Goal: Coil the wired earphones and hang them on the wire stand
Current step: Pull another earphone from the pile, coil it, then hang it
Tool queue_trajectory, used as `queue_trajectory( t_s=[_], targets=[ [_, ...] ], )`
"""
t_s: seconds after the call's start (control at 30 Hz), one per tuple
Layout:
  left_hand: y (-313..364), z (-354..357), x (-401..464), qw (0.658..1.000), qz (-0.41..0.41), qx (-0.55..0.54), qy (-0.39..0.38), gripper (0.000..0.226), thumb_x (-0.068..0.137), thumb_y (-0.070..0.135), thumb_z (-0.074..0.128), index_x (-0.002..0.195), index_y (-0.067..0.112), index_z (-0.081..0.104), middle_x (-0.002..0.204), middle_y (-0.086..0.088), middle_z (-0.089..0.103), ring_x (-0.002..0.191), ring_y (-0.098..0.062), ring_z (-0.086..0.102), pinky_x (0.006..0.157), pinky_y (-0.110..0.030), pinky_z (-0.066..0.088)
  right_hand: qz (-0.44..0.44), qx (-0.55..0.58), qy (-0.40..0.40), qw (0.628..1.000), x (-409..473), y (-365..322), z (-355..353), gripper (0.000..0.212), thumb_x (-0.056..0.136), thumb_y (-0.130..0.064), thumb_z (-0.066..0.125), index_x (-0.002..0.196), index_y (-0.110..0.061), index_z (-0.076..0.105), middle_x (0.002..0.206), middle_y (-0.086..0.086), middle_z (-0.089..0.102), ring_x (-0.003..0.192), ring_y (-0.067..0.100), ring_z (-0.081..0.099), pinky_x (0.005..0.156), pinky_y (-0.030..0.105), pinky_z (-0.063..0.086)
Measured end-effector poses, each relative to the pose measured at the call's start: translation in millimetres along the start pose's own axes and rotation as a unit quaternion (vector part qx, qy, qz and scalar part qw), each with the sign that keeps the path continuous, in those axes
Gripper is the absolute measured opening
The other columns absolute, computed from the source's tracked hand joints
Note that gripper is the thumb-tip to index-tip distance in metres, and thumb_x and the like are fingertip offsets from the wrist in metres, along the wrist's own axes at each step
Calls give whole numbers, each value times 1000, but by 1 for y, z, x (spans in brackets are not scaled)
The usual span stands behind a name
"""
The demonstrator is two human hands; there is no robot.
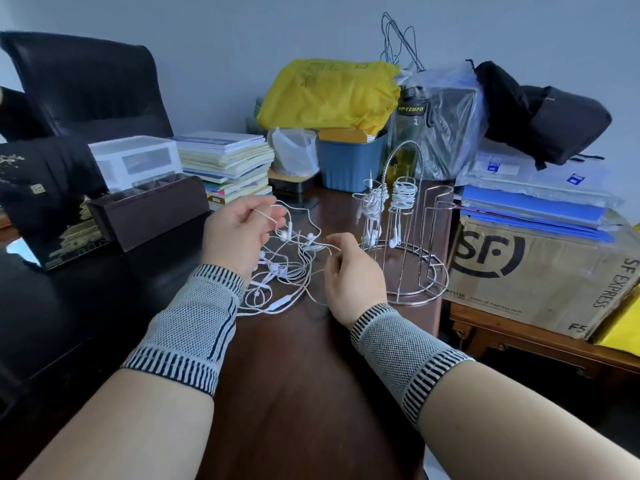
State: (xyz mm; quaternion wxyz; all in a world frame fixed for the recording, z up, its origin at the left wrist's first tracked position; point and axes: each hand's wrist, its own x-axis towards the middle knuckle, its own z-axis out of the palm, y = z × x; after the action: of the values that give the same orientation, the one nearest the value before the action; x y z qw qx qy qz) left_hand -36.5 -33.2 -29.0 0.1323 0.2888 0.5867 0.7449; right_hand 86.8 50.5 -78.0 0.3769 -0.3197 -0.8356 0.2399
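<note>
A loose tangle of white wired earphones lies on the dark wooden table between my hands. My left hand is raised above it, fingers pinched on a strand of the white cable. My right hand pinches another stretch of the same cable just right of the tangle. The chrome wire stand is to the right of my right hand. Two coiled white earphone bundles hang on the stand: one on the left prong, one beside it. Both wrists wear grey knitted bands.
A dark brown box and a stack of books sit at the back left. A blue bin with a yellow bag stands behind the stand. A cardboard SF box is on a bench to the right, past the table's edge.
</note>
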Motion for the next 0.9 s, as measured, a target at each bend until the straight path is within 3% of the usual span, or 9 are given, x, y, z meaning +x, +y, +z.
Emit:
queue_trajectory(
  t_s=[0.1,0.27,0.33,0.4,0.53,0.63,0.7,0.8,0.9],
  targets=[
    [15,7,-11,996,-37,-45,-74,15,95,2,55,91,12,66,74,0,73,61,-7,65,55,-15,45,-39,22,42,998,-3,0,-2,36,91,-17,47,126,-17,51,112,3,61,97,23,60,85,35,48],
    [20,9,-36,977,-59,74,-192,15,92,1,58,89,11,68,78,-2,74,45,-7,40,49,-19,32,-89,124,88,984,-22,-9,-8,44,81,-24,43,121,-12,58,107,2,59,99,20,56,87,31,46],
    [18,9,-45,966,-64,114,-224,17,91,0,57,87,11,69,78,-4,74,43,-8,31,45,-18,27,-60,155,59,984,-32,-11,-15,32,85,-26,45,109,-17,64,96,-1,65,93,18,59,84,30,46],
    [16,6,-52,960,-69,141,-231,17,91,1,57,89,11,70,80,-5,75,43,-7,26,41,-15,24,-7,168,27,985,-39,-8,-22,18,87,-21,47,89,-25,64,72,-9,62,74,14,58,74,28,45],
    [19,-9,-52,954,-24,250,-166,24,86,7,56,87,21,76,71,3,74,46,-9,32,50,-23,28,150,229,133,953,-37,3,-42,24,86,-15,41,66,-24,51,57,-10,50,59,15,49,64,28,40],
    [27,-18,-54,934,25,327,-140,29,85,5,55,92,25,76,77,4,70,57,-11,50,51,-21,39,223,228,213,924,-35,12,-62,29,91,-9,37,69,-22,51,64,-6,53,66,16,49,67,26,37],
    [28,-22,-53,928,58,356,-91,30,86,3,55,97,24,73,81,3,67,53,-5,52,47,-11,38,250,244,243,905,-36,15,-69,27,92,-11,37,72,-22,52,71,-5,57,70,15,53,68,27,41],
    [28,-27,-47,942,80,324,18,21,89,8,59,98,21,73,78,14,64,58,3,57,52,-3,38,267,256,251,894,-37,17,-72,21,91,-18,42,74,-23,53,75,-3,60,68,15,54,72,34,48],
    [24,-25,-42,962,56,266,30,12,89,13,63,92,19,74,75,12,66,72,-4,63,71,-18,48,250,250,200,914,-42,15,-64,27,90,-24,46,69,-11,57,58,-8,51,58,14,45,62,28,37]
  ],
)
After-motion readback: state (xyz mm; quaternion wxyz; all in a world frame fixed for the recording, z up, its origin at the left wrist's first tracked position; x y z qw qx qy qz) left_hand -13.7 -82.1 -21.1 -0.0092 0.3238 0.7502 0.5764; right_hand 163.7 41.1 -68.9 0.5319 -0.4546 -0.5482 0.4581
